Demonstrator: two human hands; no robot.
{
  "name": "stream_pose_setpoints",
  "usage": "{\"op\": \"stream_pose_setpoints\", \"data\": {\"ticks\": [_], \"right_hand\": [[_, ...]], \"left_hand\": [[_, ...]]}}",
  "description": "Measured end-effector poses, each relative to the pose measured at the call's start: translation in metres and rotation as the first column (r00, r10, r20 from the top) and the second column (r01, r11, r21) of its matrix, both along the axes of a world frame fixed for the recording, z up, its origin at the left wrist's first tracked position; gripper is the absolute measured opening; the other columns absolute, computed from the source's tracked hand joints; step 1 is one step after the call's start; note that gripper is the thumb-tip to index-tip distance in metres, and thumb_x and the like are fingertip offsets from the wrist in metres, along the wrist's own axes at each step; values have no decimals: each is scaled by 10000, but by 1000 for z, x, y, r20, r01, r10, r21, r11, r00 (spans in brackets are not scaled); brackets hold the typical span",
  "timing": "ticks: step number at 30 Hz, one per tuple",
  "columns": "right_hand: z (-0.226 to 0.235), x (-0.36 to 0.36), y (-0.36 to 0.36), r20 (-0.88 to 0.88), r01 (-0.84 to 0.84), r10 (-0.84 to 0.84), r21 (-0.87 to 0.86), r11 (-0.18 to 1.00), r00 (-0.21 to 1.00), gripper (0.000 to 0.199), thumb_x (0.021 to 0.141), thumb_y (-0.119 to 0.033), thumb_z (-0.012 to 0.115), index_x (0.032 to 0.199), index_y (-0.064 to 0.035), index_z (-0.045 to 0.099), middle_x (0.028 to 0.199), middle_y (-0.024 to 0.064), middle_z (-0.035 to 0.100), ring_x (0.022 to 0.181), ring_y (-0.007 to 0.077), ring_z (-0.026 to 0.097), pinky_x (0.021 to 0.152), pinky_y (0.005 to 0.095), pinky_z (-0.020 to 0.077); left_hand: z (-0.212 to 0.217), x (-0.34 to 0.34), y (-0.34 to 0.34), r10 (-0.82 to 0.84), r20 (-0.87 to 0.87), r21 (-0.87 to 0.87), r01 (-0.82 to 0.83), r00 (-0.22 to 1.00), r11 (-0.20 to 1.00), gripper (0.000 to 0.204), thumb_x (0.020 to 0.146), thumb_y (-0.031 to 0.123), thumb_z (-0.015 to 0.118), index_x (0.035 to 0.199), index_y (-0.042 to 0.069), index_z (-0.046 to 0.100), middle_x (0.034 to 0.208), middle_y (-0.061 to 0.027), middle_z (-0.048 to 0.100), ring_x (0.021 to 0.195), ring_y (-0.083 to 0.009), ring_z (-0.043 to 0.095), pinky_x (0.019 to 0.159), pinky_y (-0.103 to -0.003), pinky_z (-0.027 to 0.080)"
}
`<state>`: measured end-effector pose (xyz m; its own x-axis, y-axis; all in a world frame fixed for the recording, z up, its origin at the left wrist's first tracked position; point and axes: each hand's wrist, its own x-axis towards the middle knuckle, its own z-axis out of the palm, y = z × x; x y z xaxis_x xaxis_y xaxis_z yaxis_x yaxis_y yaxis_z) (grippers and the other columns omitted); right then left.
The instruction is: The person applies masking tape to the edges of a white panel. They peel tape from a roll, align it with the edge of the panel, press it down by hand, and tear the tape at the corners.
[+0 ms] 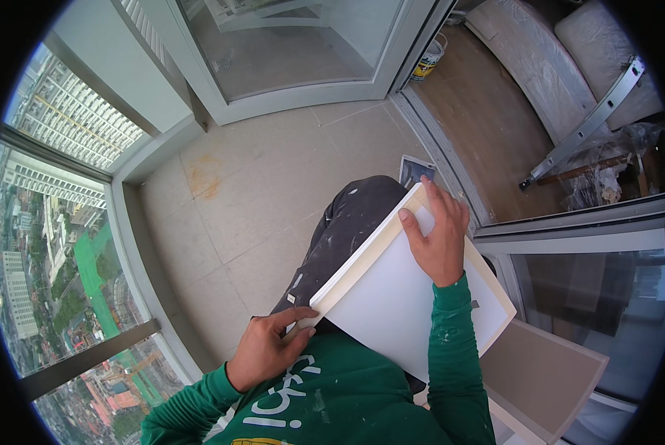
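A flat white panel (377, 300) with raised cream strips along its edges lies tilted across my lap, over my dark, paint-spotted trousers. At its lower left corner, my left hand (264, 350) pinches the end of the long strip between thumb and fingers. My right hand (442, 241) holds the upper corner, thumb on the inner side of the strip and fingers reaching over the edge. A small grey mark shows on the white face near my right forearm. The underside of the panel is hidden.
A grey-brown framed board (544, 374) stands at my lower right. A dark-faced packet (415, 169) lies by the door track. Past the track are a bucket (429, 59), plastic-wrapped furniture (529, 55) and a metal rail (592, 122). Tall windows (58, 252) line the left; a glass door (295, 55) is ahead.
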<state>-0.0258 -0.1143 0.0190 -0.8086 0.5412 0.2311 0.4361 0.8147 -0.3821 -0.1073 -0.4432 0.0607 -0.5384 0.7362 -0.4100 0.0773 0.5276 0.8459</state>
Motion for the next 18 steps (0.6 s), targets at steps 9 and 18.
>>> {"op": "stream_pose_setpoints", "data": {"ticks": [9, 18], "right_hand": [[-1, 1, 0, -6, -6, 7, 11, 1000, 1000, 708, 973, -471, 705, 1517, -47, 546, 1452, 199, 607, 1377, 381, 538, 1222, 679, 197], [0, 2, -9, -24, -3, 5, 92, 996, 1000, 772, 952, -501, 715, 1533, -34, 515, 1475, 202, 550, 1396, 393, 479, 1206, 697, 205]], "left_hand": [[-3, 0, 1, 8, -6, 7, -8, 1000, 1000, 293, 922, 100, 771, 1212, 60, 761, 802, -93, 728, 542, -82, 487, 550, -290, 439], [-4, -1, 2, 2, 2, -3, -2, 1000, 1000, 294, 920, 97, 773, 1211, 57, 758, 815, -91, 738, 537, -77, 478, 548, -287, 437]]}}
